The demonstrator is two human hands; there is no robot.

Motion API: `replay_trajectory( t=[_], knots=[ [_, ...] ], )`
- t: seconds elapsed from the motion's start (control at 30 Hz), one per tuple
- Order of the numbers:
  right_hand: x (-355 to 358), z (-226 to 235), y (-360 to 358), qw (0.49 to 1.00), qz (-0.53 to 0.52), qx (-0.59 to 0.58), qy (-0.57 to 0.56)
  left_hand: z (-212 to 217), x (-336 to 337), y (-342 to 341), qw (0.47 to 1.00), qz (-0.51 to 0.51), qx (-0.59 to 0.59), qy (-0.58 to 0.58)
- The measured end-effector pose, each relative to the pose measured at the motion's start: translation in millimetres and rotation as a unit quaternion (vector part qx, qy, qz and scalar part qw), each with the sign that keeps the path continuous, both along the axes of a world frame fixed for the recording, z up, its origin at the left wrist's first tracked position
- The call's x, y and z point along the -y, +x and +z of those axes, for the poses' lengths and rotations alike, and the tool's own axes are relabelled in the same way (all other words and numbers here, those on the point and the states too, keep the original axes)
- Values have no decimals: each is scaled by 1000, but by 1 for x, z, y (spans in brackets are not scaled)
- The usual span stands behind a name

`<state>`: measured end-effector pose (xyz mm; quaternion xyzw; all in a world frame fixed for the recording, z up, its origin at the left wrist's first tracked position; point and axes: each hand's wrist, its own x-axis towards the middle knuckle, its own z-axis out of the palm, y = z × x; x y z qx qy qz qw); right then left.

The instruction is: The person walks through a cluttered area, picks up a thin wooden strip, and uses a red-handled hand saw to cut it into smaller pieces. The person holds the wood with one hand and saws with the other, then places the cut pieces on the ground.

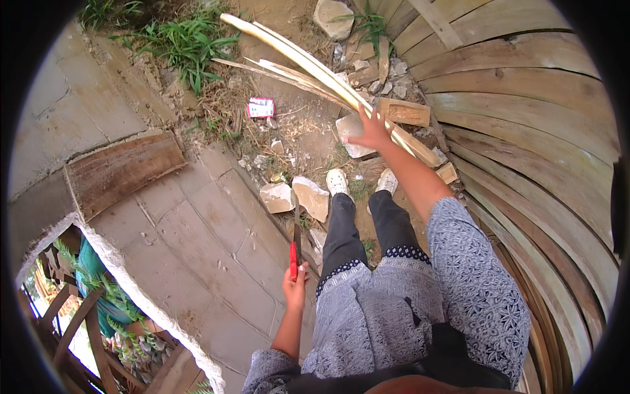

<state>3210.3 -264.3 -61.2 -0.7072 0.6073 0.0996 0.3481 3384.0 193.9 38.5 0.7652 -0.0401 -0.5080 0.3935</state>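
Observation:
In my left hand (295, 282) is a red-handled blade (297, 231), its dark, narrow blade pointing away from me; whether it is a knife or a small saw I cannot tell. Ahead and to the right, my right hand (374, 133) reaches out with thumb and fingers apart, over a bundle of long, pale split wood strips (308, 62). Its fingertips overlap the strips, though a firm grip does not show. The strips run from the far left toward the bricks at the right, and their far ends are splintered.
A plank wall (518, 111) curves along the right. A paved ledge (190, 236) fills the left side. Broken stones (310, 197), a brick (403, 111) and a red-and-white packet (261, 108) lie on the dirt. Grass (187, 43) grows at the far left.

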Motion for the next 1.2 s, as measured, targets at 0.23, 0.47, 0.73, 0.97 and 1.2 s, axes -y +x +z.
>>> replay_trajectory(
  t=[0.23,0.47,0.73,0.97,1.2],
  knots=[
    [-186,11,-156,978,-108,125,129,51,78,-17,988,-147,-16,-51],
    [-367,90,-305,888,-394,59,231,101,171,-87,923,-362,-71,-110],
    [-523,95,-396,764,-557,324,31,136,198,-305,727,-673,-127,-54],
    [-582,183,-462,633,-645,422,-72,105,105,-537,427,-895,-75,-107],
    [-705,219,-538,412,-701,527,-247,155,-61,-699,252,-952,-116,-128]
  ],
)
